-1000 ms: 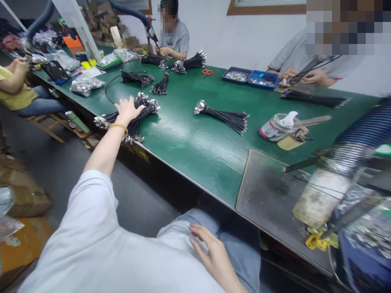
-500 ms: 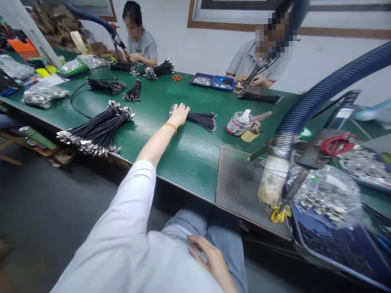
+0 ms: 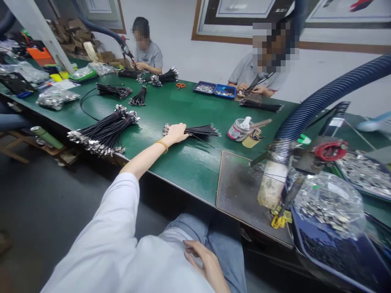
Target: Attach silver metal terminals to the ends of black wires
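Note:
My left hand [image 3: 177, 134], a yellow band round its wrist, reaches over the green table and is closed at the near side of a bundle of black cables [image 3: 203, 130] with metal ends. One thin black cable [image 3: 201, 141] runs out from its fingers, apart from the bundle. The fingertips are partly hidden. My right hand [image 3: 204, 260] rests on my lap against the shirt, its fingers loosely curved and apart, holding nothing. To the left lies a larger pile of black cables [image 3: 105, 130] with silver connectors.
A dark board [image 3: 238, 191] lies at the table edge below a ribbed blue hose [image 3: 317, 97]. Right of it stands a blue tray [image 3: 332, 260] with small black parts and a bag of metal pieces [image 3: 328, 207]. A tub [image 3: 238, 132] stands beyond. Two people sit across the table.
My left hand has drawn slightly back toward me and left, and a single cable now sticks out apart from the bundle. My right hand stays on my lap. The view has tilted up slightly.

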The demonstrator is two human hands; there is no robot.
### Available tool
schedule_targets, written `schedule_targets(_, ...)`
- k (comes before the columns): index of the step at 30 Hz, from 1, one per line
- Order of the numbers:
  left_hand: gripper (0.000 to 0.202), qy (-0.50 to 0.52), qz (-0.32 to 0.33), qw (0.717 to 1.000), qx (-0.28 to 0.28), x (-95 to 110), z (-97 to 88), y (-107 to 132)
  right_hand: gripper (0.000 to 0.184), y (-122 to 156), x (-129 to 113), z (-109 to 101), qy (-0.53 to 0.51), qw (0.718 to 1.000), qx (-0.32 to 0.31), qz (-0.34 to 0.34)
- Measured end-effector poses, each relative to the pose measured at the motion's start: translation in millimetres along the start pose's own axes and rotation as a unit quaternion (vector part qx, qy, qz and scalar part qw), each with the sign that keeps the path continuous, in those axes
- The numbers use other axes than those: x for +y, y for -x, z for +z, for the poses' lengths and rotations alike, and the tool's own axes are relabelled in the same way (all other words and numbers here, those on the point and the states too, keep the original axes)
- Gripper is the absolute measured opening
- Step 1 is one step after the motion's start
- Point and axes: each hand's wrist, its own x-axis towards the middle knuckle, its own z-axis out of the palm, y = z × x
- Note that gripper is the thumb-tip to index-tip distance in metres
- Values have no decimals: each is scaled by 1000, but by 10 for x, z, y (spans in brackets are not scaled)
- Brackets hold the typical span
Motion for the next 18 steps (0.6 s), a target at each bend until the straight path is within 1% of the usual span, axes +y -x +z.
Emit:
schedule_targets(2, 39, 34, -6, 999, 11, -28, -126, 277, 33, -68, -116, -67, -21, 1000, -13, -5)
schedule_targets(4, 46, 90, 4, 996, 16, -26, -251, 621, 39, -188, -272, -168, -55, 998, -13, 9)
schedule_targets(5, 48, 202, 10, 979, 4, -13, -300, 820, 47, -269, -359, -223, -83, 996, 0, 13)
schedule_targets(6, 51, 313, 6, 949, -19, 7, -335, 1033, 55, -363, -448, -275, -119, 993, 15, 13)
schedule_targets(7, 55, 397, -1, 915, -66, 34, -353, 1256, 65, -463, -538, -321, -156, 987, 30, 7)
schedule_targets(9, 64, 494, -8, 857, -145, 101, -330, 1706, 80, -659, -714, -375, -230, 972, 42, -16)
schedule_targets(11, 69, 549, -18, 810, -207, 179, -232, 2119, 86, -804, -881, -374, -289, 955, 64, -29)
schedule_targets(13, 72, 579, -38, 771, -263, 263, -75, 2458, 76, -871, -1026, -329, -308, 948, 77, -6)
schedule_targets(14, 72, 597, -57, 753, -270, 308, 19, 2596, 67, -876, -1083, -297, -306, 948, 85, 6)
schedule_targets(15, 71, 620, -85, 736, -258, 352, 116, 2712, 59, -867, -1128, -264, -299, 950, 89, 18)
schedule_targets(16, 72, 648, -120, 716, -230, 396, 214, 2808, 52, -846, -1159, -231, -288, 953, 94, 25)
schedule_targets(18, 73, 704, -175, 673, -149, 471, 390, 2948, 45, -782, -1187, -169, -271, 958, 92, 31)
